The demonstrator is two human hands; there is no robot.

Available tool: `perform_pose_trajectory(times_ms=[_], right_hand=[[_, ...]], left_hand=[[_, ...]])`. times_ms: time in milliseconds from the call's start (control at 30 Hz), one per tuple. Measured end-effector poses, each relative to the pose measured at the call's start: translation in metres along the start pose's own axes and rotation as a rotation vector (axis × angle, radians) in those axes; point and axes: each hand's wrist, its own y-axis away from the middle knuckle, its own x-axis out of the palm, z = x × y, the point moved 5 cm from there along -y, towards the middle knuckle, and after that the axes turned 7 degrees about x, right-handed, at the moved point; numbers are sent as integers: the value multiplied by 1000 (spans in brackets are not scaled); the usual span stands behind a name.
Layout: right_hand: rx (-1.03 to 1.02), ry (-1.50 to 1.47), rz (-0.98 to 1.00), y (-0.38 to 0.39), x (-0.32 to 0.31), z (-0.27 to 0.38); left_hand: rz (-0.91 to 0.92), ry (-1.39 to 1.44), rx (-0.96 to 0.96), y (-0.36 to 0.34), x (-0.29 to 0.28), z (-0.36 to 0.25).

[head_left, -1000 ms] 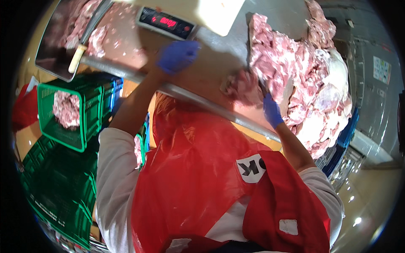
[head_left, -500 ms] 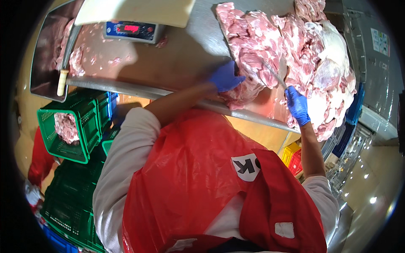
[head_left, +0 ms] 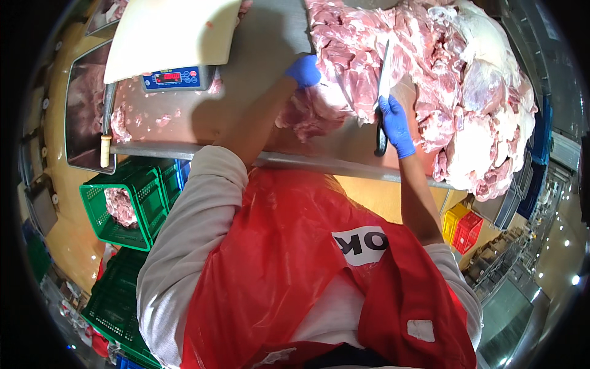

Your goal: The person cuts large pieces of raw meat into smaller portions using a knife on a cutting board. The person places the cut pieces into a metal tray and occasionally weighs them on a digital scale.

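My left hand (head_left: 304, 71), in a blue glove, is closed at the far edge of a pale pink piece of raw meat (head_left: 326, 103) lying on the steel table. The fingertips are partly hidden. To its right, my right hand (head_left: 396, 126), also blue-gloved, grips a knife (head_left: 385, 72). Its blade points away from me over the meat, and the end of its black handle sticks out below the hand. A large heap of raw meat (head_left: 439, 74) with white fat covers the table's right side, just beyond and beside the knife.
A blue scale (head_left: 175, 79) sits partly under a white board (head_left: 172, 31). At the left end is a steel tray (head_left: 78, 117) with a pale-handled tool (head_left: 106, 147) along its side. Green crates (head_left: 117, 237), one holding meat, stand below the table edge (head_left: 295, 160).
My left hand has moved left and away from me, and the meat piece beside it has shifted left. The knife has swung to point more straight away, over a different spot.
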Motion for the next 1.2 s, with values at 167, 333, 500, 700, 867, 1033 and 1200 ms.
perform_pose_trajectory(times_ms=[167, 333, 500, 700, 867, 1033, 1200], right_hand=[[-60, 485, -203, 46, 55, 111], [-271, 1073, 7, -14, 161, 108], [-260, 1184, -50, -61, 170, 108], [-228, 1447, 11, -8, 114, 22], [-495, 1285, -57, -26, 135, 29], [-404, 1289, 85, 39, 45, -29], [-353, 1162, 119, 93, 14, -42]], left_hand=[[-42, 385, -55, 25, -38, 3], [-96, -66, -288, 33, -71, -41], [-83, -193, -246, 48, -98, -61], [-134, -214, -53, 63, -102, -64], [-251, -354, 75, 105, -61, -90], [-352, -125, 22, 126, -106, -72], [-231, 5, -125, 146, -106, -93]])
